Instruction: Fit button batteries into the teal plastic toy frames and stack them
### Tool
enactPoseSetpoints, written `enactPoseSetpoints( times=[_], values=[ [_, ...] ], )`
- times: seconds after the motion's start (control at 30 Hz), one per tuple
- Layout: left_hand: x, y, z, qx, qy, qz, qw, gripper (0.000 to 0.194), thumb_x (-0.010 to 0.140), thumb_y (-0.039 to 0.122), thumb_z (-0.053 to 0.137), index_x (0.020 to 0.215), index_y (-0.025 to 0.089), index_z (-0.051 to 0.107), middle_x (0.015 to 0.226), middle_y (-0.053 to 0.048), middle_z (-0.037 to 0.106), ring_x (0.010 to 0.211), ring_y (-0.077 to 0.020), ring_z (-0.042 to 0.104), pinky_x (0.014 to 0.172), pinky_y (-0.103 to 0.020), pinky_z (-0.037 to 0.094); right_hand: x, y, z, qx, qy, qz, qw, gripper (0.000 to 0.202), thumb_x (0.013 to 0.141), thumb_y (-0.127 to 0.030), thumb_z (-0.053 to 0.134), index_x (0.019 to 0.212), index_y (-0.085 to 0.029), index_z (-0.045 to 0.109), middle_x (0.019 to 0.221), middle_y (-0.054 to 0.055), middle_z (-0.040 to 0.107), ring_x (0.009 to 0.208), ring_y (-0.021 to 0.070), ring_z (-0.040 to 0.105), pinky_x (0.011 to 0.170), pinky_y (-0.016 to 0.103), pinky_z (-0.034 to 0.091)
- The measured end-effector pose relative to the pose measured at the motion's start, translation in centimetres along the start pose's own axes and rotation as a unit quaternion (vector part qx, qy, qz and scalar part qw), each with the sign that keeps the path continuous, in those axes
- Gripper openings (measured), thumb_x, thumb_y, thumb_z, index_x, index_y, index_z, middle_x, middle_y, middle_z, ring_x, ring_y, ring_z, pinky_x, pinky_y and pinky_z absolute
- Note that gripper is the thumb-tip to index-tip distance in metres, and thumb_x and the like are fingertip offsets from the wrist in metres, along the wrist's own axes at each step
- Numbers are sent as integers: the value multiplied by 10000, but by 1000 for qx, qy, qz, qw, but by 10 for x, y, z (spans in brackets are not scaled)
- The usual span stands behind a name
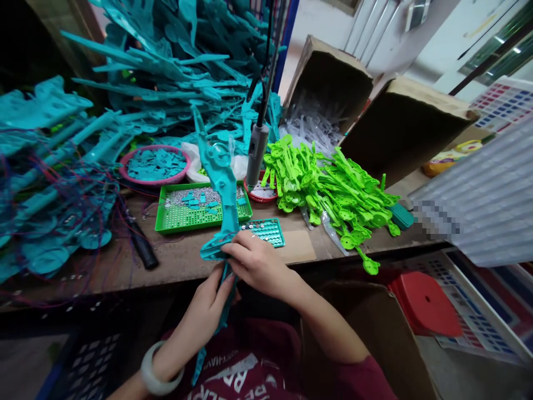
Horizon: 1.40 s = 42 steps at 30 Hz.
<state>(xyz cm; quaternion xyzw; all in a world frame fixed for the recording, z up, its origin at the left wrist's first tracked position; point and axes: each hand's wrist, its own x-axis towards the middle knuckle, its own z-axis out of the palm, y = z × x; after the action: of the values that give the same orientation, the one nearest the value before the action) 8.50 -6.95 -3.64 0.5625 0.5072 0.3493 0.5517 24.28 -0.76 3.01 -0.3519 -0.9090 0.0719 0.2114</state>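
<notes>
Fingers [233, 253] — around teal plastic piece [220, 183]

Both forearms reach forward from the lap and meet near the front edge of the desk. The left hand [210, 303] sits lower, palm turned inward, fingers curled shut in a grip, a pale bangle on its wrist. The right hand [256, 261] lies just above it, knuckles up, fingertips pinched together and touching the left.
</notes>
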Motion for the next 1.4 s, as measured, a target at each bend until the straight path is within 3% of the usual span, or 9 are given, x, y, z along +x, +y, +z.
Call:
enactPoseSetpoints(
  times=[0.17,0.33,0.5,0.57,0.67,0.77,0.97,1.23,1.4],
  values=[
    [2,1,-9,-12,-54,-4,998,387,979,534,402,1113,190,520,815,-33,675,748,-223,636,737,-341,492,-8,2,6,-59,-46,-66,995,175,989,-150,468,1112,-139,592,1073,108,594,940,192,540,780,289,462],
    [4,8,-24,-17,-115,-27,993,374,965,537,443,1053,190,552,764,-25,676,711,-209,637,698,-315,512,-7,5,-5,-54,-100,-36,993,137,982,-140,485,1065,-131,594,1053,107,569,929,191,550,753,285,464],
    [6,14,-36,-85,-150,-87,981,423,919,548,532,1121,177,551,763,-38,709,680,-212,660,668,-309,530,0,11,-9,143,-22,-13,989,113,997,-200,474,995,-140,570,1005,88,607,925,171,578,806,305,488],
    [6,16,-38,-99,-155,-100,978,451,909,551,550,1148,168,551,760,-46,713,666,-212,664,643,-304,528,2,16,-5,272,20,38,961,97,984,-214,494,1022,-154,561,907,33,613,824,136,593,758,276,505],
    [5,18,-36,-105,-149,-111,977,453,909,553,549,1143,166,557,760,-54,716,655,-204,668,624,-296,526,6,23,3,434,44,109,893,160,972,-170,451,1076,-168,573,826,-10,600,678,91,586,624,216,504],
    [5,17,-34,-110,-134,-114,978,427,912,546,550,1123,175,552,786,-51,718,659,-188,668,646,-295,537,9,27,8,514,39,149,844,139,944,-168,495,1034,-164,601,795,-15,610,650,84,600,573,195,503],
    [6,12,-36,-100,-131,-108,980,427,925,539,545,1136,168,543,787,-41,708,684,-173,659,655,-268,537,11,26,13,542,61,169,821,72,912,-203,593,949,-146,616,737,-21,623,624,89,612,527,180,485],
    [2,9,-40,-107,-99,-134,980,476,871,558,625,1147,176,557,770,-38,714,674,-174,661,631,-243,536,14,19,16,618,24,154,770,94,908,-151,602,978,-124,657,799,4,672,665,92,637,578,197,532],
    [2,6,-40,-127,-89,-151,976,489,840,546,670,1163,195,559,810,-43,724,697,-199,679,657,-283,565,13,18,16,621,27,173,764,81,886,-98,606,957,-121,636,775,-2,670,630,86,636,546,189,531]
  ],
)
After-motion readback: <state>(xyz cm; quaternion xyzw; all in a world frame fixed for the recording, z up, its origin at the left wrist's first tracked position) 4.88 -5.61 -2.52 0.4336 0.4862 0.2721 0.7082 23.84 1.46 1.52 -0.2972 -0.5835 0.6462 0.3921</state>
